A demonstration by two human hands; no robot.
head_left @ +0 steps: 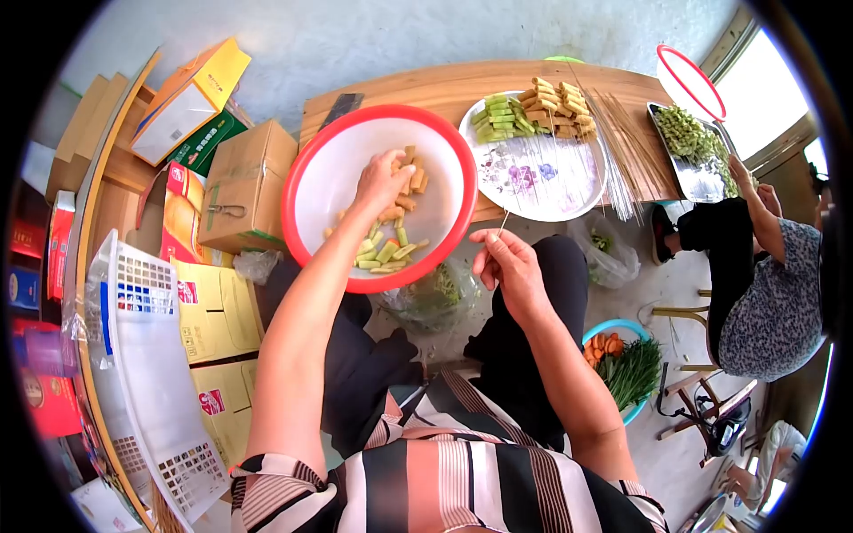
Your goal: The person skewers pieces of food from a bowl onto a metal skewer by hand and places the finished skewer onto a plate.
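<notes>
L hand (pixel 384 181) is in the red-rimmed bowl (pixel 302 195), fingers on the tan rolls (pixel 412 180), can't tell if it's gripping. R hand (pixel 511 266), just right of the bowl, has thumb + finger pinched on a thin skewer (pixel 505 220).

Red-rimmed white basin (pixel 300 197), white plate (pixel 533 197) with purple flowers

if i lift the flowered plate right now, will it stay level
The flowered plate would probably dip toward its far side, where the green pieces and tan pieces are piled. Those stacks look loose enough that some might slide or topple.
</notes>
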